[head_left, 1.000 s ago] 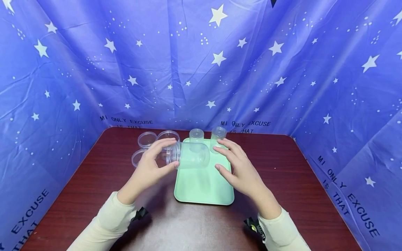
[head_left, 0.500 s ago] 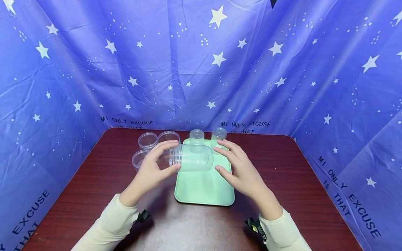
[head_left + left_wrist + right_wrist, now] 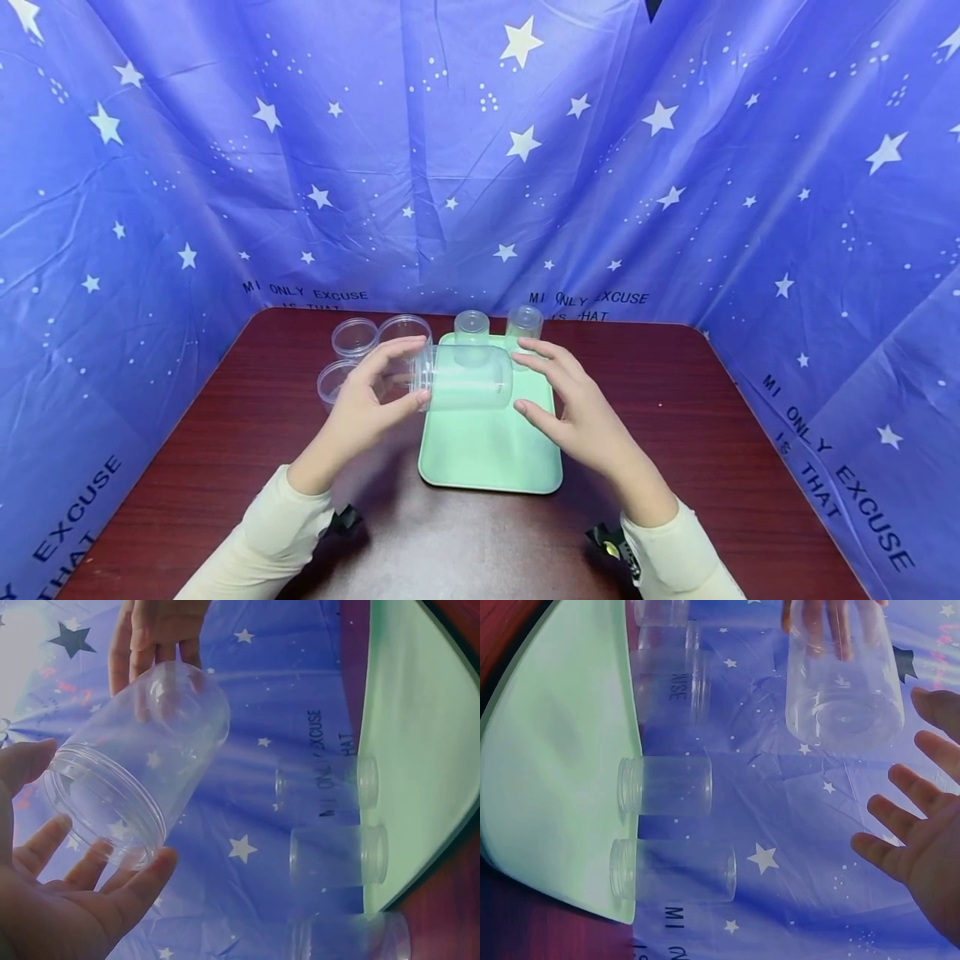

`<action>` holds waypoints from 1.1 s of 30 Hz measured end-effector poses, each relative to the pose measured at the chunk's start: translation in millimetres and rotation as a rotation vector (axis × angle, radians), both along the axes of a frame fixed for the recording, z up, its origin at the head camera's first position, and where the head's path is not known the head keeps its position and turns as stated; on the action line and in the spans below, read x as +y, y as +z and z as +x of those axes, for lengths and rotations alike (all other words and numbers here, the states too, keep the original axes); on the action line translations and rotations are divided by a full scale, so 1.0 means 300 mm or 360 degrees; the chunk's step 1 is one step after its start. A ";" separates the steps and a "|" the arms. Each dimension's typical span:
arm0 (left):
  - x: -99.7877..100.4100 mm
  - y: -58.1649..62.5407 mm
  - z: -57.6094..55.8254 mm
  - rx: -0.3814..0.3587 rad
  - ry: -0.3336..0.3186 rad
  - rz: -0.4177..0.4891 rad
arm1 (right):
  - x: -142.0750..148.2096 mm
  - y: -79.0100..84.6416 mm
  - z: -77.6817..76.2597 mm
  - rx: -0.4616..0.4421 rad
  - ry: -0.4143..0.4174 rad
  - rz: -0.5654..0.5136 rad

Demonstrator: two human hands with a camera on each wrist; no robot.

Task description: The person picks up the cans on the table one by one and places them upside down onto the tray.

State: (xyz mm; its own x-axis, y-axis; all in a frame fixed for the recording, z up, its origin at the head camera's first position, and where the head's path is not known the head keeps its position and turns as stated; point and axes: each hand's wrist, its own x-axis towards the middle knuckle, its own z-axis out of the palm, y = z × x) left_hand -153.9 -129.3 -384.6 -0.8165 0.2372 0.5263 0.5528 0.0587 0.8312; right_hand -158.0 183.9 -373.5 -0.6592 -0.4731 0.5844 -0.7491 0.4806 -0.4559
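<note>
My left hand [image 3: 366,402] holds a large clear plastic jar [image 3: 474,377] on its side, thumb and fingers around the threaded mouth. Its base points at my right hand [image 3: 576,402]. That hand is spread, with bent fingers and the thumb apart. A gap shows between the jar base [image 3: 844,716] and the right fingertips [image 3: 864,844] in the right wrist view. In the left wrist view the jar [image 3: 169,735] looks see-through, with nothing visible inside. Below it lies a pale green tray [image 3: 491,458].
Two smaller clear jars, one [image 3: 472,323] left and one [image 3: 524,322] right, stand mouth down at the tray's back edge. Left of the tray, several clear round containers [image 3: 356,336] stand on the dark red wooden table [image 3: 720,467]. A blue star-printed curtain [image 3: 465,150] encloses the table.
The large jar has shifted slightly right with my left hand, bringing its base closer to the right hand. My right hand has stayed nearly in place.
</note>
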 end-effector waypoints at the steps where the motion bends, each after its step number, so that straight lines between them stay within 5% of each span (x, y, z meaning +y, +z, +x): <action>1: 0.002 -0.001 0.000 -0.0023 -0.0014 0.0015 | 0.001 0.000 0.001 -0.0038 0.0021 -0.0042; 8: 0.015 -0.001 0.001 -0.0091 -0.0068 0.0060 | 0.007 0.005 0.003 -0.0189 0.0098 -0.0203; 33: 0.023 0.004 0.013 -0.0111 -0.0298 0.0262 | -0.006 -0.007 -0.008 -0.0296 0.0351 -0.0302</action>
State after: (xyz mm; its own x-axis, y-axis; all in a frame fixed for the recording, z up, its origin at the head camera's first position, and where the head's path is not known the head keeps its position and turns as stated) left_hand -150.0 -122.4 -383.6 -0.8020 0.3035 0.5144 0.4824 -0.1787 0.8575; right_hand -160.5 182.2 -375.5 -0.6566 -0.5104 0.5552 -0.7213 0.2099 -0.6600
